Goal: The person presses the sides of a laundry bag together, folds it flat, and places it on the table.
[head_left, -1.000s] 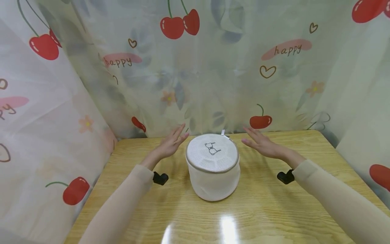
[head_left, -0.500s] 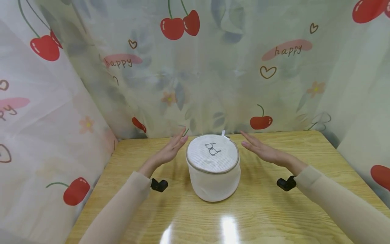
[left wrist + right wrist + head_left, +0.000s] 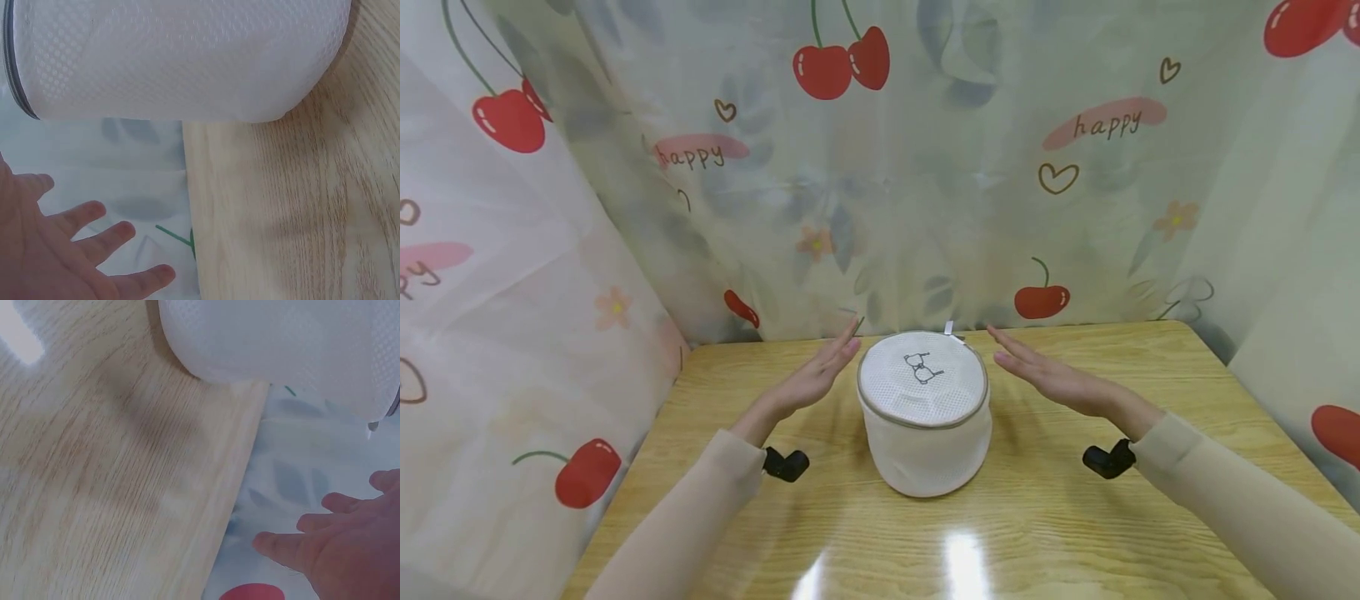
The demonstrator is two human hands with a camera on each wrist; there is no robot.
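A white round mesh laundry bag [image 3: 925,454] stands upright on the table, its flat lid [image 3: 917,396] edged by a grey zipper and printed with a small dark line drawing. The left hand [image 3: 808,379] hovers just left of the bag, fingers straight, touching nothing. On the other side the right hand [image 3: 1060,379] is held in the air with straight fingers, also apart from the bag. In the left wrist view the spread fingers [image 3: 112,244] lie below the bag's mesh side. The right wrist view has the fingertips [image 3: 269,542] well clear of the bag.
The wooden table [image 3: 1037,517] reaches back to a curtain [image 3: 887,208] printed with cherries and hearts, which also hangs at both sides. A pale tag [image 3: 949,327] sticks up at the lid's back edge. Each wrist carries a black camera mount [image 3: 786,464].
Both hands have shifted slightly back toward the person and turned more edge-on, their fingers closer together. The bag has stayed in place.
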